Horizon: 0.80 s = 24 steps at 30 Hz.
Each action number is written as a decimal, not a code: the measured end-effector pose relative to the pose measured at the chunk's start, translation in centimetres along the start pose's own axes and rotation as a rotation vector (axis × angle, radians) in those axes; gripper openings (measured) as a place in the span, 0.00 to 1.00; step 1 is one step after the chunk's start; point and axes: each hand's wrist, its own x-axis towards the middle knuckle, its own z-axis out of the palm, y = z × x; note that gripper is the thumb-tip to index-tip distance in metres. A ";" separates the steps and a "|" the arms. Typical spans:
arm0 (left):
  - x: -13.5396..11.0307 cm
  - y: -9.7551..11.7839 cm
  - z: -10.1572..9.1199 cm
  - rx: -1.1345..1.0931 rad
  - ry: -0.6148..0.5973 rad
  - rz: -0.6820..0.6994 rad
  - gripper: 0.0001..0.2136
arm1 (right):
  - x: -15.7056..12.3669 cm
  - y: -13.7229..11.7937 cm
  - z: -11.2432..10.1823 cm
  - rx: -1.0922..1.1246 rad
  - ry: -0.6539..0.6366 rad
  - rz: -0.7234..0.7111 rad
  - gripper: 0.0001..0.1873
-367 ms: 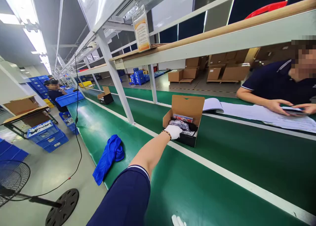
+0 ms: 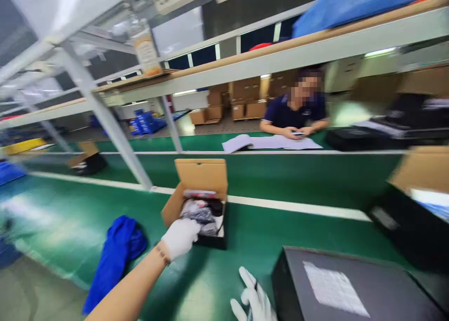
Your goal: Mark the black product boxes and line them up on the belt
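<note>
A long green conveyor belt (image 2: 298, 227) carries everything here, with a white stripe running along its middle. Biggest thing on it is a closed black box (image 2: 351, 288) with a white label, sat at the near edge on the right. Next is the small open cardboard box (image 2: 200, 200), lid flap up, resting just on the near side of the stripe; bagged dark contents can be seen inside, too blurry to name. A crumpled blue cloth (image 2: 114, 253) is lying near the belt's near edge, left of the open box.

The step in hand looks like pulling the open box in: its near-left corner is gripped by the gloved left hand (image 2: 180, 237), arm stretched out long and forward, a bead bracelet at the wrist. The next move probably calls for a steady drag toward the near edge without the contents being tipped.

The gloved right hand (image 2: 253, 300) is kept low beside the black box, fingers spread, nothing clearly held.
</note>
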 end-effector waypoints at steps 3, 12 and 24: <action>-5.5 0.7 3.2 -0.024 0.006 -0.002 0.13 | 0.2 -1.9 -1.5 0.033 0.001 0.011 0.11; -6.0 1.3 -1.4 -0.122 0.585 -0.166 0.21 | 5.5 -7.5 1.1 0.355 0.318 0.279 0.15; -4.7 1.9 -1.1 -0.124 0.176 -0.225 0.17 | 10.3 -5.8 2.0 0.551 0.279 0.328 0.16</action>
